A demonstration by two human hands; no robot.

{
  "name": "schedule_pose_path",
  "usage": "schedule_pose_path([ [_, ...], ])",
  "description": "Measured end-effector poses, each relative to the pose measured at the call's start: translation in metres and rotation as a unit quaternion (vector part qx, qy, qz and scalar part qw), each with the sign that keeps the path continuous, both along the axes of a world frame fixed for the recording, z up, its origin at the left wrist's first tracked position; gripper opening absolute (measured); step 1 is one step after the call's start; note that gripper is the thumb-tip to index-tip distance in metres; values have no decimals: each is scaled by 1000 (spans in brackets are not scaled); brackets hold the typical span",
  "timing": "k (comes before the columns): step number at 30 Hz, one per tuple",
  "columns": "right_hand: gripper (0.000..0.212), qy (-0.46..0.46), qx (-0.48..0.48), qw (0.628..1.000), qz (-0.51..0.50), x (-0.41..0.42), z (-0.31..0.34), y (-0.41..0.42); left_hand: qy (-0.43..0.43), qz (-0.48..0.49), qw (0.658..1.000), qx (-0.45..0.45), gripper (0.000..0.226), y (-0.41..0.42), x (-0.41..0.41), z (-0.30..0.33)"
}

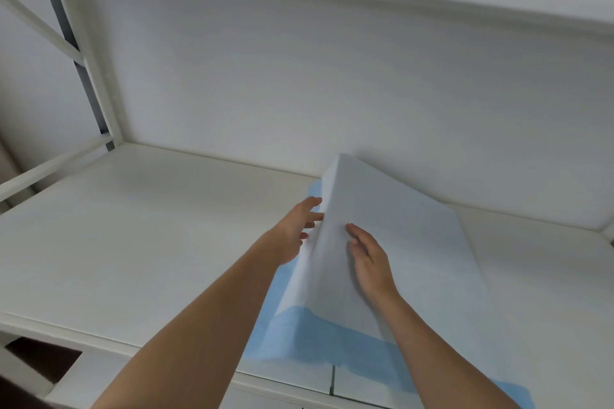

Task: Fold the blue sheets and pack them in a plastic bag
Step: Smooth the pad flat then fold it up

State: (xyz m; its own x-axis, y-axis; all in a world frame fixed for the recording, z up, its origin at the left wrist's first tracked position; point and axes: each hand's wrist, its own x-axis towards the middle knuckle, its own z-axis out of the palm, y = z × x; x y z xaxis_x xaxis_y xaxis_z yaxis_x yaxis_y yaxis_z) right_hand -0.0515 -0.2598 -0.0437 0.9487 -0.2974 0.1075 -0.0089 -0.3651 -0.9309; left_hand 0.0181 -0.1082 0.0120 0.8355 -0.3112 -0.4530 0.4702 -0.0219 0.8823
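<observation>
From the head camera, looking down: a thin, pale sheet with a blue face and white backing (392,242) lies toward the right end of the white tabletop (133,242), its near blue strip draped over the front edge. One half is raised and folded over, peaking near the back edge by the wall. The left hand (294,232) is at the lifted fold's left side, fingers (312,204) fairly straight and reaching under or against the flap; whether they pinch it, I cannot tell. The right hand (368,259) lies flat on top of the white side, fingers extended, pressing rather than gripping. No plastic bag is in view.

This stuff looks feather-light and limp, probably a paper-like nonwoven: it will hold a crease but float, slide on the smooth top and tear if yanked. Best taken at corners or along the free edge, with a flat palm pinning the rest.
</observation>
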Motion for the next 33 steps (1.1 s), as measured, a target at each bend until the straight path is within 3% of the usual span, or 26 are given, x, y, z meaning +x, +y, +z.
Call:
schedule_pose_path([
  [7, 37, -10, 2, 1000, 3, -2, 17, -5, 21, -68, 997, -30, 60, 2, -12, 13],
  [12, 36, -19, 18, 1000, 1, -3, 24, -7, 23, -102, 991, -79, 50, 2, -18, 17],
  [18, 35, -19, 24, 1000, 3, -4, 29, -10, 16, -97, 986, -138, 59, -6, -30, 16],
  [21, 34, -19, 24, 1000, 3, -2, 30, -10, 16, -84, 983, -161, 51, -10, -34, 15],
  [33, 32, -1, 3, 1000, 11, -1, 30, -10, 27, -70, 953, -294, 52, -21, -44, -5],
])
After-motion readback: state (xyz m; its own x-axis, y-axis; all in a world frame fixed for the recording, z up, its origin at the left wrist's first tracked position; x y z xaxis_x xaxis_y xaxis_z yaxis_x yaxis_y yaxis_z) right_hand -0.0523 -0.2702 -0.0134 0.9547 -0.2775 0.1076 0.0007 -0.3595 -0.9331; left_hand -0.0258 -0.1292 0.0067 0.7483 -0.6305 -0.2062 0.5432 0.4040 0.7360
